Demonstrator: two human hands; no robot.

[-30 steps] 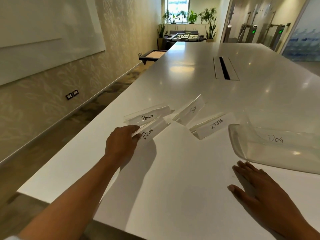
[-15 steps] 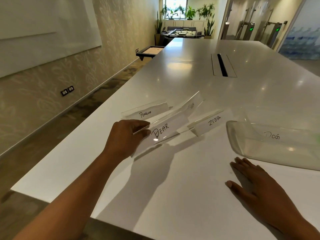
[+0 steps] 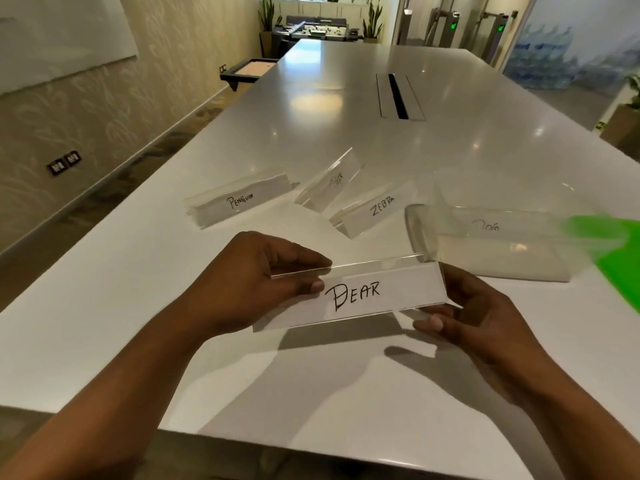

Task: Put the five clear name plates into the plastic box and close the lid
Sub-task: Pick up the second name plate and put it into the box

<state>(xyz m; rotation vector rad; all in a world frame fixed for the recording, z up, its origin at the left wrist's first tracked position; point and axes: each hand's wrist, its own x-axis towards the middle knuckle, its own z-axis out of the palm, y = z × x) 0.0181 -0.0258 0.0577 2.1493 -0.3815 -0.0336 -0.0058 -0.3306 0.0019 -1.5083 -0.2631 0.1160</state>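
White table (image 3: 242, 358) carries my work: both hands, left hand (image 3: 249, 289) and right hand (image 3: 485, 320), pinch the BEAR name plate (image 3: 356, 296) by its ends near the plastic box (image 3: 491, 244); it looks stiff, light, slippery.

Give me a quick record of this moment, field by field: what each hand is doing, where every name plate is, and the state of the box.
left hand: grips the left end of the BEAR plate
right hand: holds the right end of the same plate
BEAR plate: lifted off the table, label facing the camera
PENGUIN plate: on the table
TIGER plate: on the table
ZEBRA plate: on the table
DOG plate: inside the plastic box
plastic box: open, lid off
green lid: beside the box, at right
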